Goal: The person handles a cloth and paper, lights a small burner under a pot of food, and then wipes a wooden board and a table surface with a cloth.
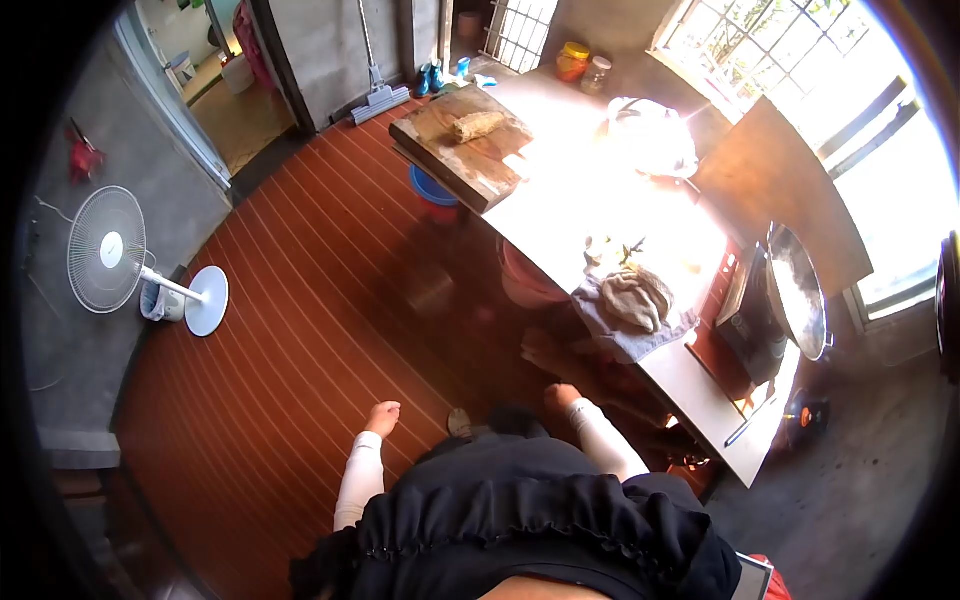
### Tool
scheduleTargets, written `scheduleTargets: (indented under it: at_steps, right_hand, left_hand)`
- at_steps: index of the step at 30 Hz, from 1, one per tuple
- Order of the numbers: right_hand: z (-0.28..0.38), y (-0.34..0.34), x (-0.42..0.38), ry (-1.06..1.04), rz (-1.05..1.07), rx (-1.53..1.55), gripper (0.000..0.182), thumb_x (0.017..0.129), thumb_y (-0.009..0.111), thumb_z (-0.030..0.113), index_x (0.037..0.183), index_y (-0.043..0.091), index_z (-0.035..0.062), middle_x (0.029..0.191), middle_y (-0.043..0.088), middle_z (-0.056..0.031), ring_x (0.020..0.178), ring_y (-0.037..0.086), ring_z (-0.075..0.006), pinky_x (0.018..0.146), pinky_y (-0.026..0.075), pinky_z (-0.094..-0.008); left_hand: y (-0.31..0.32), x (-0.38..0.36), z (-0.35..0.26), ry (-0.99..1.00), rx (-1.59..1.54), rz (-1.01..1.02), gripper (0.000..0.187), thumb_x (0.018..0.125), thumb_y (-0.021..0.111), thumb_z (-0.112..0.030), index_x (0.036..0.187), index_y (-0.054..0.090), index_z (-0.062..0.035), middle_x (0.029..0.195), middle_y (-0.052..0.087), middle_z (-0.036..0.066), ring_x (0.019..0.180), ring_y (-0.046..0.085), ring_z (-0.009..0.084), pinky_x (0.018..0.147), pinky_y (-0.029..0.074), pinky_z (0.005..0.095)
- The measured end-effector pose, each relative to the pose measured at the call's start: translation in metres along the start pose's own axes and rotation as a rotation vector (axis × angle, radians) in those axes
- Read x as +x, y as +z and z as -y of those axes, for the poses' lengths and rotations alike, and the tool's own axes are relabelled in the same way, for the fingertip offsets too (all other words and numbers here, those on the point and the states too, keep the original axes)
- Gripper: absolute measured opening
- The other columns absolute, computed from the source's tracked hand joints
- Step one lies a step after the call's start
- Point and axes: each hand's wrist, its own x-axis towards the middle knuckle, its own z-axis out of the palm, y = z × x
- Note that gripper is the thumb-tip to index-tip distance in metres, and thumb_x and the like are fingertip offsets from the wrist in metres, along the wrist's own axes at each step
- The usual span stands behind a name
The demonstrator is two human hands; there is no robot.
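Note:
My left hand (383, 418) hangs over the red striped floor (270, 330), fingers curled in; what it holds, if anything, is too small to make out. On the other side, my right hand (562, 398) is also curled, below the front edge of the white table (560, 240), touching nothing that shows. The nearest things to it are a grey cloth (630, 335) draped over the table's edge and a crumpled beige cloth (638, 300) on top of it. Farther back, a wooden board (440, 130) bears a yellowish roll-shaped piece (479, 126).
A white fan (112, 250) stands at the left wall. A wok (797, 280) rests on a stove at the right. Under the table are a pink tub (525, 280) and a blue basin (432, 186). A mop (380, 100) leans at the back.

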Motion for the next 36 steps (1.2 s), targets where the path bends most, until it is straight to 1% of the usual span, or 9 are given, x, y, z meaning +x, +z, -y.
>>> scheduleTargets:
  at_steps: [8, 11, 13, 16, 20, 22, 28, 34, 36]
  right_hand:
    - [0.043, -0.162, 0.069, -0.166, -0.877, 0.330, 0.016, 0.074, 0.057, 0.014, 0.089, 0.058, 0.0072, 0.082, 0.057, -0.0145, 0.080, 0.054, -0.0318, 0.071, 0.044, -0.0388]
    - [0.018, -0.220, 0.077, 0.093, -1.083, -0.019, 0.024, 0.070, 0.059, 0.013, 0.094, 0.057, 0.0101, 0.100, 0.051, -0.0104, 0.098, 0.044, -0.0264, 0.083, 0.036, -0.0374]
    - [-0.011, -0.250, 0.078, 0.420, -0.940, -0.214, 0.040, 0.068, 0.062, 0.022, 0.105, 0.052, 0.0137, 0.113, 0.042, -0.0111, 0.106, 0.038, -0.0278, 0.088, 0.031, -0.0436]
    - [-0.039, -0.274, 0.074, 0.803, -0.885, -0.250, 0.048, 0.068, 0.063, 0.029, 0.112, 0.047, 0.0208, 0.116, 0.041, -0.0114, 0.109, 0.038, -0.0323, 0.088, 0.031, -0.0513]
    - [-0.100, -0.290, 0.073, 0.566, -0.657, -0.130, 0.041, 0.068, 0.062, 0.024, 0.108, 0.054, 0.0220, 0.098, 0.054, -0.0113, 0.087, 0.055, -0.0298, 0.071, 0.045, -0.0434]
    - [-0.111, -0.307, 0.061, 0.362, -0.768, 0.131, 0.035, 0.067, 0.061, 0.021, 0.101, 0.059, 0.0141, 0.088, 0.057, -0.0133, 0.080, 0.056, -0.0286, 0.071, 0.045, -0.0374]
    - [-0.009, -0.400, 0.034, -0.015, -0.676, 0.289, 0.033, 0.063, 0.062, 0.026, 0.092, 0.061, 0.0092, 0.079, 0.058, -0.0162, 0.075, 0.056, -0.0305, 0.070, 0.045, -0.0370]
    - [0.018, -0.345, 0.117, 0.050, -0.786, 0.351, 0.035, 0.064, 0.063, 0.026, 0.093, 0.059, 0.0077, 0.083, 0.058, -0.0144, 0.082, 0.054, -0.0291, 0.073, 0.044, -0.0354]
    - [0.008, -0.320, 0.131, 0.059, -0.715, 0.005, 0.055, 0.062, 0.065, 0.030, 0.111, 0.047, 0.0145, 0.109, 0.047, -0.0122, 0.099, 0.044, -0.0302, 0.086, 0.035, -0.0413]
  left_hand:
    - [-0.008, -0.013, 0.048, -0.456, -0.192, 0.012, 0.013, 0.079, 0.048, -0.015, 0.072, 0.056, -0.0080, 0.054, 0.048, 0.002, 0.044, 0.045, 0.0125, 0.037, 0.035, 0.0276]
    - [-0.029, -0.031, 0.118, 0.013, 0.675, 0.148, 0.018, 0.077, 0.048, -0.014, 0.063, 0.055, -0.0049, 0.061, 0.054, 0.011, 0.054, 0.053, 0.0231, 0.048, 0.042, 0.0367]
    - [-0.032, -0.028, 0.156, 0.031, 0.736, 0.148, 0.020, 0.079, 0.048, -0.017, 0.067, 0.058, -0.0041, 0.069, 0.059, 0.014, 0.066, 0.057, 0.0264, 0.059, 0.045, 0.0412]
    - [-0.032, -0.024, 0.127, -0.508, -1.157, 0.067, 0.022, 0.083, 0.048, -0.019, 0.081, 0.063, -0.0033, 0.078, 0.061, 0.016, 0.072, 0.058, 0.0271, 0.067, 0.045, 0.0409]
    - [-0.038, 0.014, 0.069, -0.301, 0.199, 0.004, 0.018, 0.081, 0.049, -0.012, 0.093, 0.062, -0.0063, 0.091, 0.060, 0.009, 0.077, 0.056, 0.0238, 0.066, 0.046, 0.0346]
    - [-0.034, 0.029, -0.085, -0.617, -0.213, -0.133, 0.023, 0.082, 0.048, -0.014, 0.100, 0.058, -0.0050, 0.093, 0.058, 0.006, 0.077, 0.055, 0.0184, 0.064, 0.046, 0.0290]
    - [-0.032, 0.109, -0.186, -0.444, -0.091, -0.112, 0.032, 0.085, 0.047, -0.020, 0.113, 0.050, -0.0057, 0.100, 0.055, 0.005, 0.082, 0.054, 0.0154, 0.067, 0.046, 0.0293]
    - [-0.035, 0.136, -0.202, -0.400, 0.042, -0.040, 0.031, 0.084, 0.048, -0.019, 0.112, 0.052, -0.0066, 0.091, 0.058, 0.004, 0.078, 0.054, 0.0125, 0.064, 0.046, 0.0286]
    - [-0.038, 0.135, -0.194, -0.475, 0.030, -0.032, 0.030, 0.084, 0.049, -0.019, 0.111, 0.052, -0.0066, 0.090, 0.058, 0.004, 0.077, 0.054, 0.0118, 0.062, 0.046, 0.0279]
